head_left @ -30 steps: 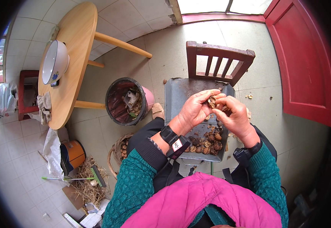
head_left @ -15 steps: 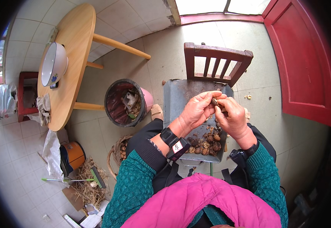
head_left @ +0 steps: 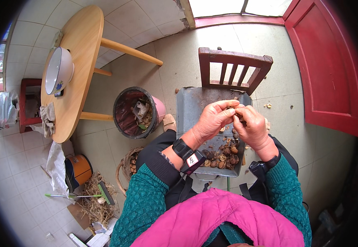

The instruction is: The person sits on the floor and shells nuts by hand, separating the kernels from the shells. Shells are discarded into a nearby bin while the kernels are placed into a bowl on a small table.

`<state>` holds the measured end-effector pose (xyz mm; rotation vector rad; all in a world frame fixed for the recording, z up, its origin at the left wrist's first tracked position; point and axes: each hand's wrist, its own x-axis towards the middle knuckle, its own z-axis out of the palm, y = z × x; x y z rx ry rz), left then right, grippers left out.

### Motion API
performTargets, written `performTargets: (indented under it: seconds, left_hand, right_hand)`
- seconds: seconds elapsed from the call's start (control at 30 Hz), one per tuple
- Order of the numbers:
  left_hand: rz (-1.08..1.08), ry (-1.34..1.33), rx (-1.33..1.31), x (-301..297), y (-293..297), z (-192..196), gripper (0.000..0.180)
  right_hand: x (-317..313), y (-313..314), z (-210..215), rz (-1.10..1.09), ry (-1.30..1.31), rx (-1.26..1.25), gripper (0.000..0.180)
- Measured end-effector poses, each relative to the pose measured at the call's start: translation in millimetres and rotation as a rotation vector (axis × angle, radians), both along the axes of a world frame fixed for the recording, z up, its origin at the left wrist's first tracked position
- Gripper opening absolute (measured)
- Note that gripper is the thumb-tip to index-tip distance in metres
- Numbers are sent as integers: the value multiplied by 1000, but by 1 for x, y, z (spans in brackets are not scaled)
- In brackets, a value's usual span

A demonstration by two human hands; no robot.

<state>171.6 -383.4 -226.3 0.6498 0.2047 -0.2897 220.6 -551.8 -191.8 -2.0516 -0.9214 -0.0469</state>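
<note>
Brown walnut piece (head_left: 230, 108) mostly hides behind fingers (head_left: 227, 103).

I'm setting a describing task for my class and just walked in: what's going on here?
A person in a pink vest holds a walnut piece between the fingertips of the left hand and right hand, mostly hidden by the fingers. Below is a grey metal tray with dark walnuts heaped toward the near right and shell bits scattered about. A wicker basket of nuts sits by the left leg; a pink bucket with scraps inside stands beyond it.
</note>
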Motion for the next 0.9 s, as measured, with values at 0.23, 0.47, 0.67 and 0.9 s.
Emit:
performTargets:
  seconds: [0.23,0.47,0.67,0.9]
  left_hand:
    - [-51,-13,28,0,3,4,37]
    - [-145,-44,121,0,9,6,38]
    - [-177,-40,133,1,11,9,39]
    - [-229,-93,268,1,12,13,41]
  right_hand:
    - [6,-4,7,57,-45,-12,17]
    - [5,-5,8,76,-194,-95,15]
    - [6,-7,9,101,-218,-100,15]
    - [8,-9,6,113,-172,-81,16]
